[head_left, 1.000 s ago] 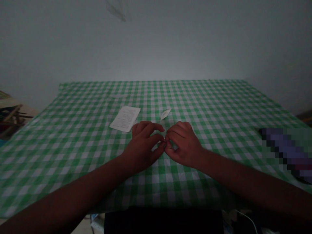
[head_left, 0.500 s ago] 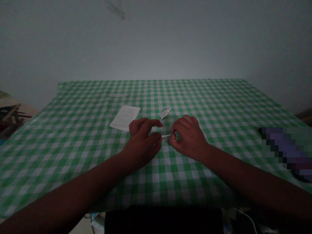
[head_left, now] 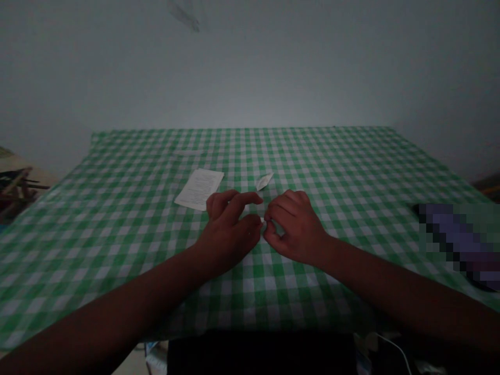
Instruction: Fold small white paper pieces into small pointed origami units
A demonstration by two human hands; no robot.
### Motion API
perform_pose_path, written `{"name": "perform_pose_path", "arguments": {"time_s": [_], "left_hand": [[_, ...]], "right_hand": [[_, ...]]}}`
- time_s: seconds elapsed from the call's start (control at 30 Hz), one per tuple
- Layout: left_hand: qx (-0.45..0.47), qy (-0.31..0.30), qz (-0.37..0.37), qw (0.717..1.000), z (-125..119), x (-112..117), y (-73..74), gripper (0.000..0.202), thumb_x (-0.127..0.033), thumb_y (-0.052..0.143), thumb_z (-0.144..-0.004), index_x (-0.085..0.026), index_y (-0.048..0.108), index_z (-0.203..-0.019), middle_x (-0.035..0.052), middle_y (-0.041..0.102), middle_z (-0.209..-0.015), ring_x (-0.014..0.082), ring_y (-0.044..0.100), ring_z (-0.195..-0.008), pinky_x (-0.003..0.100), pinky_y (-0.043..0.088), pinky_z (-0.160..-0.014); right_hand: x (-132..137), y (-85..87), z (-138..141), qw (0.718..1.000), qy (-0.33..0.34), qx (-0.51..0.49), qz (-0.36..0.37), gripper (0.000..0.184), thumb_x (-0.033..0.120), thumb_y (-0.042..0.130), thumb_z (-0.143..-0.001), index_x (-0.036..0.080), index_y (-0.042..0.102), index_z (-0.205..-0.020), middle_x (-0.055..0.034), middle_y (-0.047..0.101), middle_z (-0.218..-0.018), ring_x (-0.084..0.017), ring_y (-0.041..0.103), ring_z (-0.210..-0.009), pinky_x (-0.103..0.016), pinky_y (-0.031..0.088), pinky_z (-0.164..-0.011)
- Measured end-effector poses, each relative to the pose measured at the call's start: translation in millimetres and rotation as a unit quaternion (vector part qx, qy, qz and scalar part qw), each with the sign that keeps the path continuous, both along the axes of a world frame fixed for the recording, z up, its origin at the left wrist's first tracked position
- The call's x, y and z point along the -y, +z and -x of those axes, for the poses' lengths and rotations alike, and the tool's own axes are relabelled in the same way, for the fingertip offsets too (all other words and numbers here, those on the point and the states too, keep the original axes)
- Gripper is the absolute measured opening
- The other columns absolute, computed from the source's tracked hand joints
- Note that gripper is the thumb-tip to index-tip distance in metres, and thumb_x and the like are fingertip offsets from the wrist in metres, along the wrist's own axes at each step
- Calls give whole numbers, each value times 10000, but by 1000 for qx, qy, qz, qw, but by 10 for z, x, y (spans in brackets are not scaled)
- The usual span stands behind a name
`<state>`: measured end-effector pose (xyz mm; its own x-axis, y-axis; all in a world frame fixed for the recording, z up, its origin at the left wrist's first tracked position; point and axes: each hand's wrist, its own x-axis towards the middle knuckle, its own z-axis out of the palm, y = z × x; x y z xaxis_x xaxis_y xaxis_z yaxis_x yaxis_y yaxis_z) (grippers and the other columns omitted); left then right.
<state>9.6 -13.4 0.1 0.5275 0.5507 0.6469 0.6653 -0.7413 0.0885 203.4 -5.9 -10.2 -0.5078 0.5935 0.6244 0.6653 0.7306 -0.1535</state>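
A small white piece of paper (head_left: 263, 220) shows between my two hands, mostly hidden by the fingers. My left hand (head_left: 233, 226) grips it between the thumb and curled lower fingers, while its index finger arches above. From the right, my right hand (head_left: 294, 225) has its fingertips at the paper's other end, thumb and fingers curved close together. Just beyond the hands lies a small folded paper (head_left: 264, 181), pointed at its ends. A stack of printed paper sheets (head_left: 201, 188) rests behind my left hand, which covers its near corner.
A green and white checked cloth (head_left: 336, 166) covers the table. At the right edge is a dark, pixelated object (head_left: 457, 239). A pale wall (head_left: 250, 67) rises behind the table, and a white cable (head_left: 394, 345) hangs below its front edge.
My right hand has moved left towards my left hand, so less of the paper shows between them. The left hand stays nearly in place.
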Motion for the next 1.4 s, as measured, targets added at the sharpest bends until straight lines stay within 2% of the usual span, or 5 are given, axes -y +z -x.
{"name": "perform_pose_path", "arguments": {"time_s": [0.3, 0.5, 0.7, 1.1, 1.4], "left_hand": [[-4, 14, 12, 1000, 28, -12, 36, 50, -164, 634, -864, -185, 643, -820, 88, 637, -1251, 295, 489, -1131, 510, 386, -944], [1, 5, 18, 1000, 34, -28, 16, 33, -170, 644, -860, -194, 653, -838, 82, 630, -1254, 295, 481, -1142, 504, 392, -945], [10, 4, 47, 999, 29, -26, 28, 53, -157, 628, -842, -199, 654, -863, 79, 623, -1262, 287, 490, -1162, 502, 375, -982], [-56, 78, -31, 995, -44, 12, 39, 46, -160, 629, -762, -195, 600, -768, 84, 633, -1263, 339, 482, -1144, 510, 359, -873], [-72, 122, 4, 990, 153, -157, 101, 62, -152, 634, -733, -177, 582, -754, 111, 610, -1284, 380, 467, -1162, 510, 362, -835]], "right_hand": [[-161, 9, -157, 999, -37, -34, 10, 73, 147, 543, -790, 196, 578, -749, -29, 629, -788, -221, 535, -824, -402, 364, -764], [-62, 24, -98, 999, 26, -42, 20, 220, 202, 576, -768, 179, 630, -980, -73, 653, -987, -251, 545, -921, -419, 385, -784], [-30, 15, -59, 999, 50, 9, 7, 110, 222, 557, -902, 196, 630, -825, -22, 673, -879, -218, 539, -902, -405, 353, -788], [-11, -5, -40, 997, 63, 33, -2, 169, 225, 527, -949, 195, 634, -822, -19, 692, -901, -206, 546, -905, -410, 328, -798], [-57, 18, -134, 999, 31, -25, -35, 129, 202, 579, -906, 198, 616, -783, -9, 691, -852, -190, 559, -828, -395, 381, -769]]}}
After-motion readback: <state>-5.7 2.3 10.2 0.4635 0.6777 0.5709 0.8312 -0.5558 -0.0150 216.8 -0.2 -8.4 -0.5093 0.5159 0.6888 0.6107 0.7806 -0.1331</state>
